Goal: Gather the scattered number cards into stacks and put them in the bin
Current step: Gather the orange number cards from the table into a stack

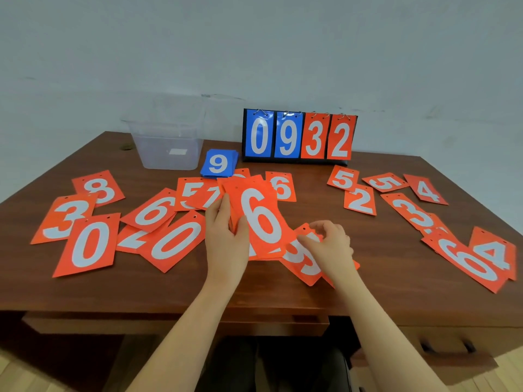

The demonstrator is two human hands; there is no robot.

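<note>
Six orange cards overlap at the bench's left, near its edge; behind them stands one clear bin, beside one blue stack. The left hand grips an orange stack topped by a 6; the right hand pinches a card lying beside it. One scoreboard shows four digits. Bare wood separates about eight right-side cards, the outermost reaching the edge.

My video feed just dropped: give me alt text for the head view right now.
The left hand holds a stack of orange cards topped by a 6, while the right hand pinches an orange card on the wooden table. More orange cards lie scattered; a blue stack sits beside the clear bin.
</note>
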